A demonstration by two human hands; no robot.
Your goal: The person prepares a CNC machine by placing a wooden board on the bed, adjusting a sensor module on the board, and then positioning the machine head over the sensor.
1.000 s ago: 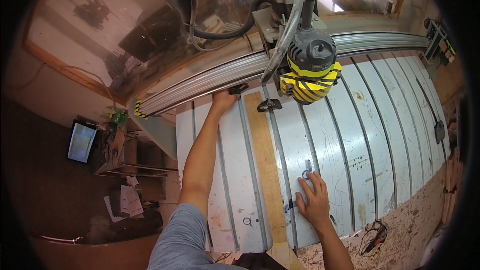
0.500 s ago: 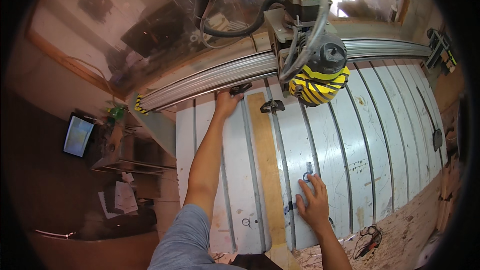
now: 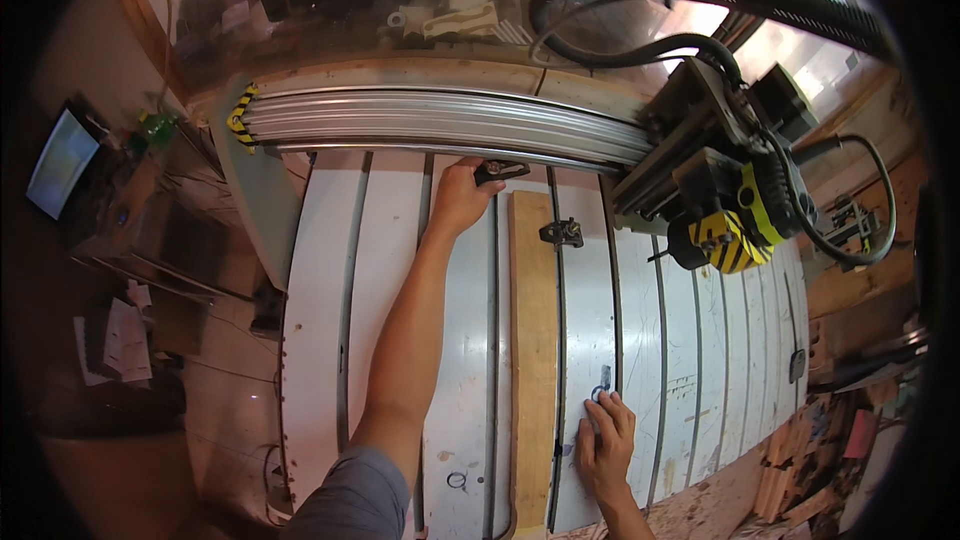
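My left hand (image 3: 461, 200) reaches far across the white slotted table (image 3: 385, 240). Its fingers are closed on a black hold-down clamp (image 3: 503, 172) near the metal gantry beam. Just right of that arm, a long wooden board (image 3: 533, 340) lies along the slots. Beside the board's far end, a second black clamp (image 3: 562, 232) sits over a slot. Nearer to me, my right hand (image 3: 608, 440) lies on the table to the right of the board, fingers stretched out, close to a small blue mark. It holds nothing that I can see.
The silver gantry beam (image 3: 430, 122) spans the table's far side. A spindle head with yellow-black stripes (image 3: 735, 240) hangs at the right, with black hoses above. A lit screen (image 3: 62, 162) stands at the left. Wood pieces (image 3: 785, 480) lie at the lower right.
My view has turned, so the table looks straighter and the spindle head appears further right. My left hand stays at the far clamp; my right hand stays near the blue mark.
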